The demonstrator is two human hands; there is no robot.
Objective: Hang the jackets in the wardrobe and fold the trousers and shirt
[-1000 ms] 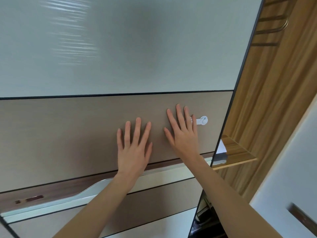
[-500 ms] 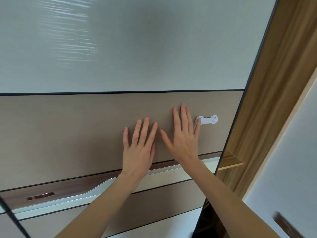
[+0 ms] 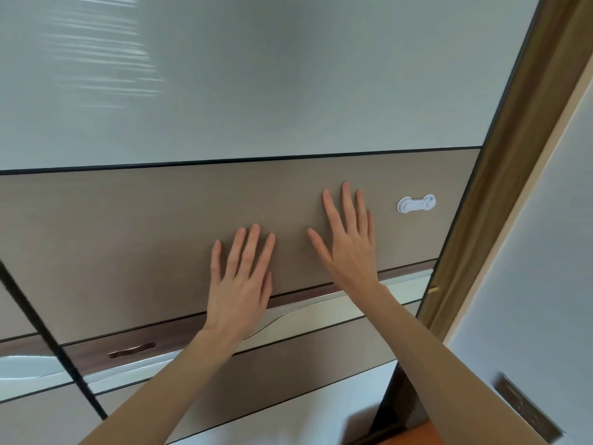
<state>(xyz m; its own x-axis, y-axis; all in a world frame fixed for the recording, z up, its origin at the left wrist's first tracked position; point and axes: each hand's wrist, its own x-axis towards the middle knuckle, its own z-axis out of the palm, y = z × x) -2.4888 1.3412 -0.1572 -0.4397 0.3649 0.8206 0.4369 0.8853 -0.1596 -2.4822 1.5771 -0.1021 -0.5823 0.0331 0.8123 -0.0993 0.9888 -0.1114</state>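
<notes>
Well, the wardrobe's inside is hidden behind its sliding door (image 3: 134,239) of taupe panel and frosted pale glass, nearly meeting the wooden frame (image 3: 500,175), and both the left hand (image 3: 239,284) and right hand (image 3: 348,242) lie flat with fingers spread on the taupe band beside a small white plastic latch (image 3: 416,203).

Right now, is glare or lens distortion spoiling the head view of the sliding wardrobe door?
Head view: a streaky reflection of window light washes the upper-left of the pale glossy door panel; the wide lens slants the door's dark right edge; both flat hands, left hand and right hand, and the white plastic latch look sharp.
</notes>
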